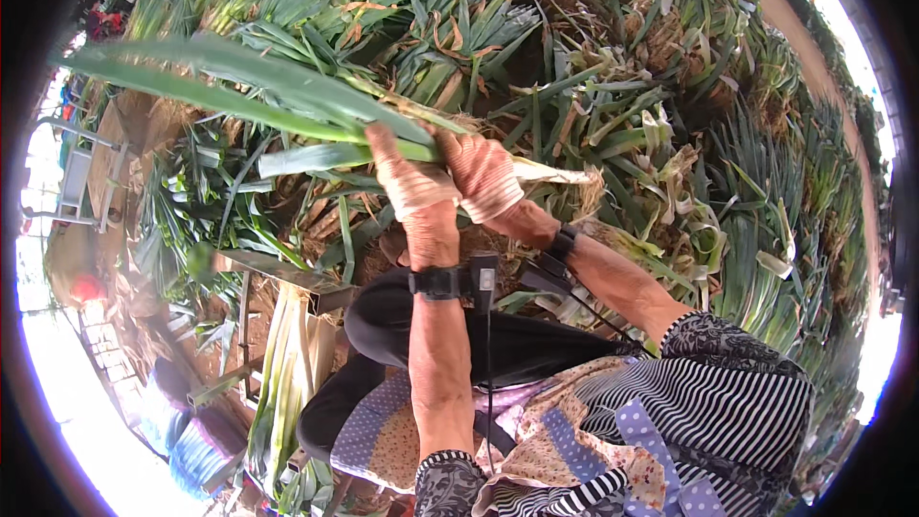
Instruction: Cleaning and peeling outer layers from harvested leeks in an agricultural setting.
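A leek [550, 172] lies across in front of me, its long green leaves reaching left and its pale root end sticking out on the right. My left hand [414, 182] is closed around the leafy part. Right beside it, my right hand [479, 172] is wrapped around the stalk nearer the root end. Pale striped fabric covers both palms, leaving the fingertips bare. The leaf tips look smeared by motion. Beneath and beyond my hands spreads a thick heap of untrimmed leeks [613, 115] with dry, yellowed leaves.
At the lower left, pale stripped leeks [287, 364] lie in a low frame with a bench-like top [287, 273]. A metal-framed chair [78, 172] stands at the far left, with blue plastic bags [196, 450] below. A dirt path [790, 19] borders the heap on the right.
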{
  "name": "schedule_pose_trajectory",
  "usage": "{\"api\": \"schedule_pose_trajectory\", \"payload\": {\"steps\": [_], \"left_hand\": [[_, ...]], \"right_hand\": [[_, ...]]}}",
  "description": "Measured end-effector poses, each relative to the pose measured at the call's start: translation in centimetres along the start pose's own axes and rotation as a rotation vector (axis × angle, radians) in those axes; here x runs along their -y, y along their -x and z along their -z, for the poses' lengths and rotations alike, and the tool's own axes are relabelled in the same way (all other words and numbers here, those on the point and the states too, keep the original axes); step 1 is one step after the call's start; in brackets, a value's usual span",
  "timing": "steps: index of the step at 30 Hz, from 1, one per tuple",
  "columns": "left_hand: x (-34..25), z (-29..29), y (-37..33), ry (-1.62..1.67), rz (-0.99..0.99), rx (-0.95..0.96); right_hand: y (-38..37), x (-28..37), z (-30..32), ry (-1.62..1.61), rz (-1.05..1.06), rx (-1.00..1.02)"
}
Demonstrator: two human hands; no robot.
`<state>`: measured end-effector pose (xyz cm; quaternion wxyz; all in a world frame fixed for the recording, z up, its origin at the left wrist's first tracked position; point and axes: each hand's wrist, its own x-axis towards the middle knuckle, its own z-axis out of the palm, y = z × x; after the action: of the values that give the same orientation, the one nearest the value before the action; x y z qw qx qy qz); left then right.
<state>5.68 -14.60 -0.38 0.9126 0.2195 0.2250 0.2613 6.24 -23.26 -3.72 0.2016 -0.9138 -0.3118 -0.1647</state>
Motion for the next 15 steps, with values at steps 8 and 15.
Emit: {"api": "schedule_pose_trajectory", "payload": {"steps": [8,15], "left_hand": [[-7.8,3.7,-3.3,-0.014,-0.228,-0.073],[-10.2,6.0,-4.6,0.245,-0.143,0.153]], "right_hand": [[16.7,-15.6,0.6,0.476,-0.362,0.487],[14.1,-12.0,10.7,0.237,-0.72,0.178]]}}
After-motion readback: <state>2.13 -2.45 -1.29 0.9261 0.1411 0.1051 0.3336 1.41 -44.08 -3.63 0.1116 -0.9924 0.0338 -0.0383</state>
